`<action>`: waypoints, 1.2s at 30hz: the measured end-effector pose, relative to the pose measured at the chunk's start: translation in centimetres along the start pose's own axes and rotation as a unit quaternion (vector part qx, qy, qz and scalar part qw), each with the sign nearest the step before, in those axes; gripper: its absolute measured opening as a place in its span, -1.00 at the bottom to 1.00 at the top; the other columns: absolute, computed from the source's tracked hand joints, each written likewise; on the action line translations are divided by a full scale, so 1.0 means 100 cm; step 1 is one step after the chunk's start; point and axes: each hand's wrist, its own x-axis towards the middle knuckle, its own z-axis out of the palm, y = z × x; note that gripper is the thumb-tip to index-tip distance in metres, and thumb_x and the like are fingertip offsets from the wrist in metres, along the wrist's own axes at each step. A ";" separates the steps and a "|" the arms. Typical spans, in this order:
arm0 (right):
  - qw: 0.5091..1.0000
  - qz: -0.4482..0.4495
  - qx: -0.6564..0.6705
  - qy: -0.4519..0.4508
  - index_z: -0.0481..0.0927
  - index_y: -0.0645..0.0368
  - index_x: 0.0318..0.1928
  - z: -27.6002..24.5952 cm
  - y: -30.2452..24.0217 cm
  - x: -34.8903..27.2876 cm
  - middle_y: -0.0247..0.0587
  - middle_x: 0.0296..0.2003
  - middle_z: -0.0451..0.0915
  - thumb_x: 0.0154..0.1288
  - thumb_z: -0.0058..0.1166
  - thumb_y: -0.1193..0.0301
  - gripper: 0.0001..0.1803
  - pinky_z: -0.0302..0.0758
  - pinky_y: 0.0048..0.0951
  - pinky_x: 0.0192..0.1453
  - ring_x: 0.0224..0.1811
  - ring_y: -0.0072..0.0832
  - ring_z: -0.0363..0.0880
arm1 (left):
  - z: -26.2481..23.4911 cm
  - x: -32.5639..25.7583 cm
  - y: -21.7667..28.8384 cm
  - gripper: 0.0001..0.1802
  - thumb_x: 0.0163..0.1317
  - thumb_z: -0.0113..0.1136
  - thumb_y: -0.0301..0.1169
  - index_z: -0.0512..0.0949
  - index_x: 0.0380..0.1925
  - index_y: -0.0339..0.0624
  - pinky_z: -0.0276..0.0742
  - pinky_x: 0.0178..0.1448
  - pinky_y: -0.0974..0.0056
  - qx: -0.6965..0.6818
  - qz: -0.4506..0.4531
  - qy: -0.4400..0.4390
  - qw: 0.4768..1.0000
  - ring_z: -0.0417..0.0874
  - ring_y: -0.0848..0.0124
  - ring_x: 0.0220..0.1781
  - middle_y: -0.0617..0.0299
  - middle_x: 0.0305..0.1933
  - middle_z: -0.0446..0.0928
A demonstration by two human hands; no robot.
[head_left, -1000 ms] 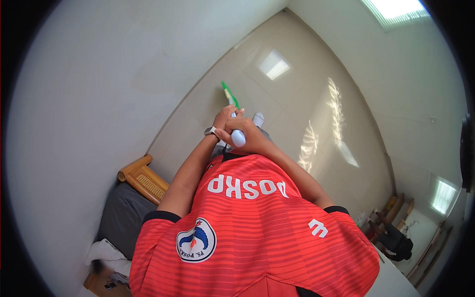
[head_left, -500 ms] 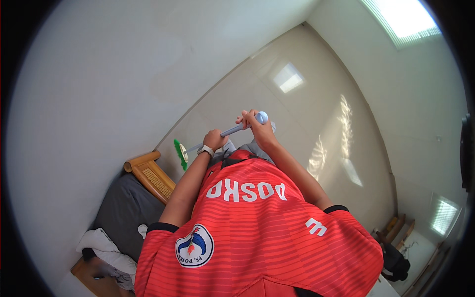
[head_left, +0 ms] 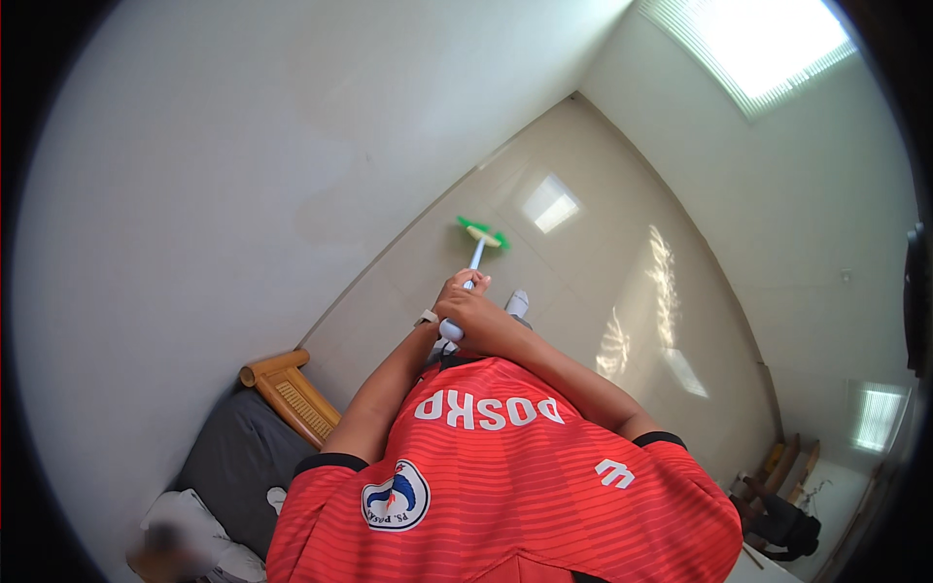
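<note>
A: Grip status?
B: Left hand (head_left: 454, 289) wrapped round the broom (head_left: 483, 236), on its pale blue shaft. Right hand (head_left: 473, 313) also closed on it, overlapping the left in view, by the rounded end (head_left: 451, 330).
A: Broom position?
B: Taking the hands as clock centre: cream block and green bristles just past 12, over the tiled floor (head_left: 573, 253); rounded end at 7. Bristles blurred, can't tell if they touch.
A: Nearby?
B: White sock (head_left: 518, 301) at 3, near the right hand. Pale watch (head_left: 426, 318) on the left wrist. Wooden armrest (head_left: 303, 408) at 8, well apart, dark grey cushion (head_left: 238, 466) beyond.
</note>
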 end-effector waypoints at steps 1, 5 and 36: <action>0.997 -0.069 -0.025 0.013 0.54 0.25 -0.34 0.008 -0.003 0.008 0.03 -0.35 0.60 -0.05 0.23 0.58 -0.80 0.45 -0.08 0.05 -0.11 -0.08 0.57 | -0.001 0.006 -0.003 -0.81 0.22 0.37 -0.47 0.52 -0.30 -0.25 0.55 -0.09 0.26 0.028 0.085 0.061 0.994 0.58 0.41 -0.29 0.21 -0.25 0.58; 0.994 -0.087 0.027 0.061 0.52 0.26 -0.37 0.007 -0.018 0.013 0.04 -0.40 0.58 0.19 0.27 0.45 -0.82 0.47 -0.11 -0.02 -0.24 -0.03 0.58 | -0.007 0.030 0.007 -0.80 0.27 0.34 -0.37 0.51 -0.32 -0.22 0.53 -0.11 0.25 0.068 0.059 -0.038 0.995 0.59 0.36 -0.29 0.17 -0.25 0.58; 0.983 0.108 0.120 0.089 0.46 0.29 -0.63 -0.003 -0.049 -0.022 -0.01 -0.64 0.49 0.33 0.20 0.33 -0.58 0.46 -0.17 -0.30 -0.56 -0.06 0.47 | 0.004 -0.035 0.016 -0.68 0.24 0.30 -0.30 0.47 -0.52 -0.29 0.42 -0.32 0.08 0.154 0.133 0.108 0.973 0.48 0.00 -0.44 -0.03 -0.46 0.45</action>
